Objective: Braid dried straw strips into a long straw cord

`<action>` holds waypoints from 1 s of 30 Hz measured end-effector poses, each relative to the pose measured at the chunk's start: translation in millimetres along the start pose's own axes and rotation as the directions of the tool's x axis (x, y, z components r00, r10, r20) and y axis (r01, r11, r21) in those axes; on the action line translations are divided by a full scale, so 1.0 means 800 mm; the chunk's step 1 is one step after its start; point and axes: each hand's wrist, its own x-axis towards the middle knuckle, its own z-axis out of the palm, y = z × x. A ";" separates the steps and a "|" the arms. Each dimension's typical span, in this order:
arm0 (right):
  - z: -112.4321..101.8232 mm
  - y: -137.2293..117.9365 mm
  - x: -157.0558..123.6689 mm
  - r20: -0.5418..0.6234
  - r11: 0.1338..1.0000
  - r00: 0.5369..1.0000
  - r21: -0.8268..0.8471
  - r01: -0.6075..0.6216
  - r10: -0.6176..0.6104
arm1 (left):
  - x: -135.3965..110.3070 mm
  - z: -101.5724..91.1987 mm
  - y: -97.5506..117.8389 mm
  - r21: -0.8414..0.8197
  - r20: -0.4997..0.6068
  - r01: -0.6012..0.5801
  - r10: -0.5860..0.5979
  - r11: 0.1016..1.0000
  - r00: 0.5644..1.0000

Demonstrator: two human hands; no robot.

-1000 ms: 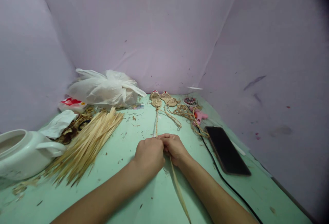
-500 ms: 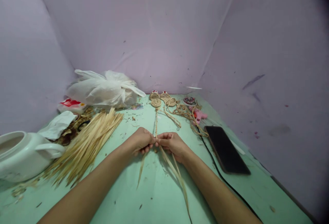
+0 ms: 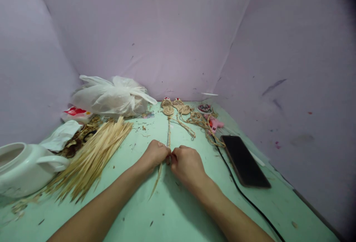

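A thin braided straw cord runs from a small woven straw sandal at the back toward me. My left hand is closed on its near end, fingers pinched. Against it, my right hand is closed too, knuckles turned up, pinching straw strands at the braid's end; its fingertips are mostly hidden. One loose straw strand hangs below my left hand. A second woven sandal lies beside the first, with more braided cord trailing from it.
Left: a bundle of flat straw strips, a white ceramic pot, a white plastic bag. Right: a phone, a black cable, a pink glue gun, a small dish of beads. Walls enclose the green tabletop.
My right hand has rolled over, its back now facing up. The long strands that hung below it are out of sight. My left hand keeps its pinch almost in place.
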 end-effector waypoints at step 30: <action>0.022 0.009 0.026 0.465 0.348 0.883 0.818 -0.457 0.066 | 0.007 -0.039 0.003 0.052 0.325 0.067 -0.080 0.996 0.942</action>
